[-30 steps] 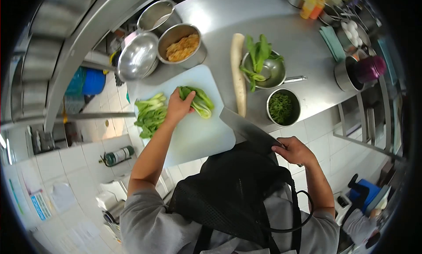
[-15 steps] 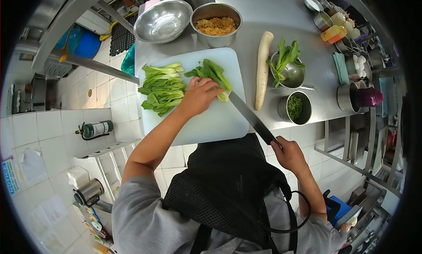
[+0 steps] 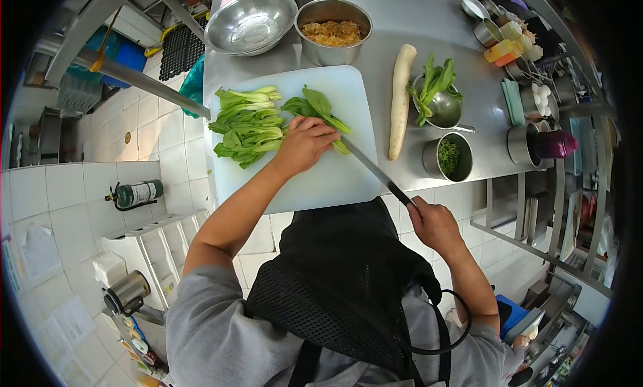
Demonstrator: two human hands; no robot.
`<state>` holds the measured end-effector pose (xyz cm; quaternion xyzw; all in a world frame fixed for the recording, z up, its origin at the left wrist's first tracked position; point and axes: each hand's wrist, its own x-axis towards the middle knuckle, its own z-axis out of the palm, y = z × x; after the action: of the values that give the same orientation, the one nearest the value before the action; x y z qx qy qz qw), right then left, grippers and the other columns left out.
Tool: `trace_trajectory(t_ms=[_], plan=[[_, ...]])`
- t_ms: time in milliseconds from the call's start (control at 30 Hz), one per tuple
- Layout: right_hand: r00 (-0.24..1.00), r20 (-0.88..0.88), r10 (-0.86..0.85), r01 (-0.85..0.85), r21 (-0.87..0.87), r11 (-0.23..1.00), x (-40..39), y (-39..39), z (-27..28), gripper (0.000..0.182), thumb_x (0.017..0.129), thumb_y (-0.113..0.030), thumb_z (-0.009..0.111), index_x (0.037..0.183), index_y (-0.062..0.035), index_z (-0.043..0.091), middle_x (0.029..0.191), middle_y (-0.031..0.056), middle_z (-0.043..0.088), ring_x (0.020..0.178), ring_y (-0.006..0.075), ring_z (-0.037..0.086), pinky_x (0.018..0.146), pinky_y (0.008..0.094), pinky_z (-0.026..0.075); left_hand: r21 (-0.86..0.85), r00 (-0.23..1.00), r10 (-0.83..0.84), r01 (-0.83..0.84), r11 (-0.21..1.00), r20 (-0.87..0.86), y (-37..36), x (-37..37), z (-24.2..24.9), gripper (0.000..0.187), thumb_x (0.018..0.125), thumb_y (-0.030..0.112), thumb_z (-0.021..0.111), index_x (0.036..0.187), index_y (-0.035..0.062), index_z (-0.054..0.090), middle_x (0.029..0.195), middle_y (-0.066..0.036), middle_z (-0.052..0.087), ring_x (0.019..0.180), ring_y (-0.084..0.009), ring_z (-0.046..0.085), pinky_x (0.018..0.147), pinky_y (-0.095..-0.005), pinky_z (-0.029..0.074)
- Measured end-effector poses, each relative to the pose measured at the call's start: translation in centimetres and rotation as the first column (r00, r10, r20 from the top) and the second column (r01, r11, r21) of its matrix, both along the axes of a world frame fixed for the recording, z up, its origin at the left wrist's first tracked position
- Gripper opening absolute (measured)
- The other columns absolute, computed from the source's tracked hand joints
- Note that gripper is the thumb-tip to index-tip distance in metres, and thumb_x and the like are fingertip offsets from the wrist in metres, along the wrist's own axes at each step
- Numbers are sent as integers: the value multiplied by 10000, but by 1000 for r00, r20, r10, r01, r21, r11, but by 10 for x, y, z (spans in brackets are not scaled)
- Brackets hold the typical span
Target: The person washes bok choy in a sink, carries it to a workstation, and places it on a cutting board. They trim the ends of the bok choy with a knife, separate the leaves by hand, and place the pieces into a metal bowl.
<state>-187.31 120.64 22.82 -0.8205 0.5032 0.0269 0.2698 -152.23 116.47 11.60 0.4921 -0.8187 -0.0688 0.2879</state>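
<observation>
My right hand (image 3: 434,224) is wrapped round the handle of a long kitchen knife (image 3: 375,169). Its blade reaches up and left to the leafy greens (image 3: 320,105) on the white cutting board (image 3: 288,192). My left hand (image 3: 306,146) presses down on those greens with curled fingers, close to the blade's tip. Leaves stick out beyond the fingertips, and the stem ends lie partly under the hand. Left of it on the board, a pile of cut bok choy (image 3: 246,127) shows pale stems and green leaves.
Behind the board stand a metal bowl (image 3: 251,25) and a pot of brown shredded food (image 3: 333,33). To the right lie a white radish (image 3: 402,102), a ladle with leaves (image 3: 439,95) and a pot of chopped greens (image 3: 449,158). Further right are an orange-capped bottle (image 3: 502,52) and more pots.
The knife's blade has turned more edge-on, its handle a little higher and to the left. My left hand stays on the greens, whose leaves have shifted slightly. The whole view has tilted a little.
</observation>
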Motion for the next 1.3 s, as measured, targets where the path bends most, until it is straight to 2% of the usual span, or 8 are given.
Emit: trace_trajectory(t_ms=[567, 667, 733, 833, 933, 1000, 1200, 1300], plan=[[997, 12, 75, -76, 188, 979, 6, -35, -16, 257, 1001, -275, 539, 1066, -32, 596, 803, 279, 659, 800, 507, 626, 716, 577, 502, -42, 997, 73, -72, 996, 0, 1, -2, -15, 235, 788, 128, 759, 1021, 95, 753, 1178, -24, 724, 1150, -205, 630, 1061, -455, 420], [965, 232, 121, -150, 112, 982, -6, -46, -31, 268, 1009, -273, 536, 1088, -22, 590, 708, 224, 644, 638, 415, 651, 610, 499, 533, -70, 998, 55, -53, 996, 24, 7, 0, -17, 196, 808, 70, 720, 999, 101, 753, 1195, -29, 720, 1185, -218, 623, 1067, -457, 419], [975, 61, -213, 108, 707, 699, -2, -56, -11, 264, 1013, -265, 543, 1080, -13, 585, 605, 108, 561, 466, 233, 587, 468, 375, 508, -79, 997, 41, -36, 996, 72, 12, -2, -5, 197, 834, 50, 685, 1005, 118, 754, 1202, -14, 720, 1210, -212, 612, 1075, -446, 408], [934, 103, -341, 129, 795, 593, -15, -52, -21, 231, 1027, -247, 534, 992, -23, 575, 574, 7, 468, 407, 85, 471, 377, 281, 449, -80, 992, 26, -16, 997, 124, 21, -6, 22, 182, 831, 9, 657, 952, 111, 748, 1215, -14, 716, 1189, -237, 629, 1065, -454, 419], [925, 104, -364, 133, 811, 570, -20, -47, -21, 214, 1024, -237, 539, 997, -26, 565, 574, 14, 479, 407, 105, 487, 375, 282, 453, 2, 996, 30, -30, 1000, -80, 20, -6, 46, 149, 836, 15, 667, 950, 97, 715, 1219, -50, 712, 1111, -259, 659, 1013, -427, 455], [927, 102, -360, 140, 798, 586, -23, -42, -22, 231, 1018, -240, 545, 996, -12, 572, 575, 19, 480, 411, 112, 490, 386, 288, 454, 450, 386, 389, 78, 890, -836, 16, 7, 57, 166, 844, 15, 671, 992, 89, 685, 1139, -88, 721, 1032, -275, 671, 942, -407, 481], [926, 118, -358, 136, 782, 609, -54, -34, -21, 266, 1006, -226, 568, 844, -14, 565, 551, 16, 482, 409, 109, 483, 393, 292, 433, 50, 994, 12, -6, 999, -107, 0, -13, 54, 245, 837, 50, 693, 1073, 52, 627, 968, -117, 687, 992, -327, 641, 887, -451, 479], [910, 132, -394, 147, 783, 604, -70, -26, -16, 298, 1009, -210, 571, 776, -29, 536, 530, 13, 484, 404, 104, 487, 389, 292, 431, 96, 999, -43, 44, 994, -13, 4, -34, 28, 249, 822, 101, 714, 1055, 67, 632, 1033, -108, 673, 1015, -326, 611, 921, -445, 455]])
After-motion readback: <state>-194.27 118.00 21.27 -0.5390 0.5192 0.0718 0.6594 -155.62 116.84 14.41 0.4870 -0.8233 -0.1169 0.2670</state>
